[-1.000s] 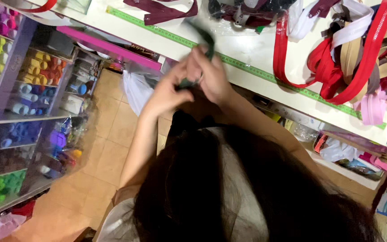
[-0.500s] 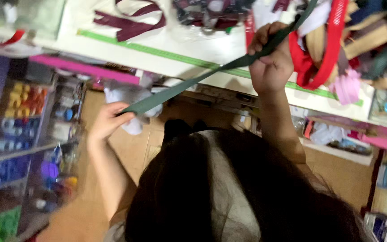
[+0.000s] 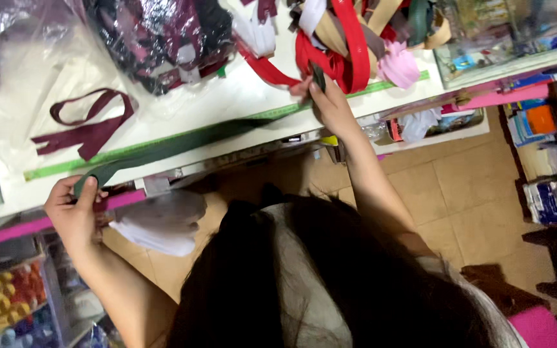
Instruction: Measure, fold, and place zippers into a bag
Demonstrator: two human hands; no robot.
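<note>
— White tabletop (image 3: pixel 227 103) runs across the upper part of the view, with tan floor tiles (image 3: pixel 472 187) below it and shelves of coloured thread spools (image 3: pixel 8 309) at the lower left. What lies along its front edge?

— Along that edge is a green measuring strip (image 3: pixel 53 169), and a long dark green strip (image 3: pixel 188 138), a ribbon or a zipper tape, I cannot tell which, is stretched flat over it.

— Who holds it?

— One person, seen from above, dark hair filling the lower middle. The left hand (image 3: pixel 75 216) pinches one end of the dark green strip between thumb and fingers, just past the tabletop's front edge. The right hand (image 3: pixel 330 103) is closed on the other end, pressing it down on the tabletop near the measuring strip.

— So the strip is taut?

— It looks straight and fairly flat between the two hands, lying on the tabletop for most of its length.

— What sits nearby?

— Just beyond the right hand is a heap of red, tan and pink straps (image 3: pixel 349 38). A maroon strap (image 3: pixel 88 125) lies looped on the tabletop above the left hand, well apart from the green one. A clear plastic bag of dark maroon goods (image 3: pixel 156 38) rests farther back. Under the tabletop, beside the left hand, a white plastic bag (image 3: pixel 156 222) hangs below a pink rail (image 3: pixel 14 229).
</note>
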